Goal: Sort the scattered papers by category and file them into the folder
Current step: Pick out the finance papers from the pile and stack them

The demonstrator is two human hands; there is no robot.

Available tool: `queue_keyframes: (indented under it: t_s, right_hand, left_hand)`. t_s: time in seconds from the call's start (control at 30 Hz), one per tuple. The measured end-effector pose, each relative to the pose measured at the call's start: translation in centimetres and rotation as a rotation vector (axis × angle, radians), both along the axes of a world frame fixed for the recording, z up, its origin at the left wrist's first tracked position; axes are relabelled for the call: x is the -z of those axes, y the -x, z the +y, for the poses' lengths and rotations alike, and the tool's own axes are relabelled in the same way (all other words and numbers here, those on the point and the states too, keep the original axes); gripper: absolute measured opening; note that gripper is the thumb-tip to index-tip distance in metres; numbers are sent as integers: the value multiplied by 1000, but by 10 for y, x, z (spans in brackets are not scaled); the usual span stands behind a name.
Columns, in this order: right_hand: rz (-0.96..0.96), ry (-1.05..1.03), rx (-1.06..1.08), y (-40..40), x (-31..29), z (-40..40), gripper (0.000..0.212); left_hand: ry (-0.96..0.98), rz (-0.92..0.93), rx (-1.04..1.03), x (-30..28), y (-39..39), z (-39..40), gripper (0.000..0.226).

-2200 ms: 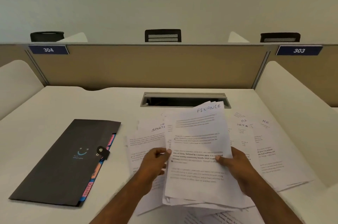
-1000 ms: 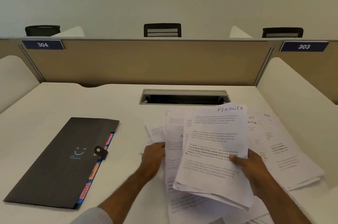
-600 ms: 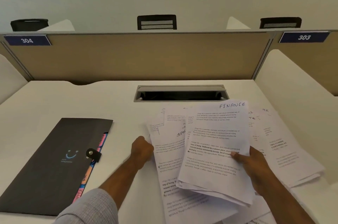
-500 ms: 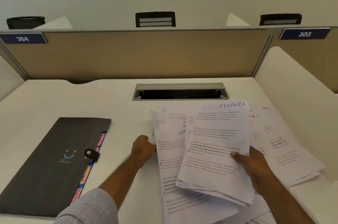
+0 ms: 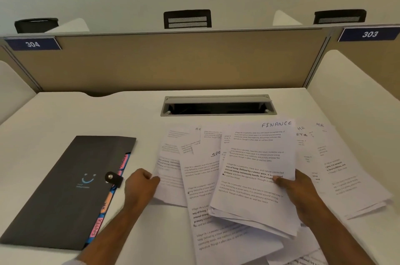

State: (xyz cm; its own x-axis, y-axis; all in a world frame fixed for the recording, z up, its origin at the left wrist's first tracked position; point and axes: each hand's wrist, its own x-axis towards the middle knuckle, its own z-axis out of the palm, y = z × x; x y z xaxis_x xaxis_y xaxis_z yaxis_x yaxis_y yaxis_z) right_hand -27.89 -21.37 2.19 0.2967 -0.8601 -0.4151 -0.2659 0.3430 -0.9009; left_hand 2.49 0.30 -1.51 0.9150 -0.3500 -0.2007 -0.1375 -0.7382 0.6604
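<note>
My right hand [image 5: 300, 195] grips a small stack of printed sheets with FINANCE handwritten on the top page [image 5: 255, 169], raised a little above the desk. My left hand [image 5: 140, 187] pinches the left edge of a loose sheet [image 5: 168, 178] lying in the scattered pile. Under the stack lies a sheet marked SPO… [image 5: 201, 180]. Papers marked HR [image 5: 337, 169] spread to the right. A closed black expanding folder [image 5: 65, 189] with a snap strap and coloured tabs lies at the left.
The white desk [image 5: 108, 113] has a grey cable slot [image 5: 218, 105] at the back centre. A tan partition [image 5: 168, 59] with signs 304 and 303 closes the far side, and white side dividers flank the desk. Chair backs show behind the partition.
My left hand let go of the FINANCE stack, moved left and closed on the edge of a loose sheet in the pile. My right hand kept the stack and shifted it slightly right.
</note>
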Motion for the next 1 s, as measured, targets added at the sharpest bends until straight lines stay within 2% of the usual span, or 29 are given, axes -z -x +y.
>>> queue_keyframes:
  t_s: [0.1,0.17,0.23,0.3,0.4,0.5,0.6,0.7,0.87,0.93,1.0]
  right_hand:
    - [1,2,-20,-4,-2,4,37]
    - [5,5,-30,-6,-3,5,36]
    - [11,14,-42,-7,-4,7,37]
    - [10,32,-48,-9,-5,8,37]
    - [8,62,-56,-9,-8,11,35]
    - [20,75,-56,-7,-9,11,37]
    - [4,73,-55,-6,-10,12,34]
    - [-1,72,-59,-7,-10,14,34]
    - [-9,67,-52,-9,-11,13,37]
    - [-13,75,-50,-8,-11,12,38]
    - [-23,79,-44,-7,-10,11,39]
  left_hand:
    - [61,101,-64,3,-5,24,14]
    - [141,263,-79,2,-6,32,20]
    - [170,356,-40,3,-7,38,15]
    - [70,262,3,7,-9,42,9]
    - [-155,-23,-39,11,-9,50,18]
    - [-118,-130,-122,12,-5,57,20]
    - [23,-204,-209,10,2,63,23]
    - [130,-177,-279,4,4,66,24]
    - [-128,-55,-94,9,-10,68,20]
    - [-135,-25,-54,5,-8,67,21]
    - [-130,-88,-55,3,-4,62,25]
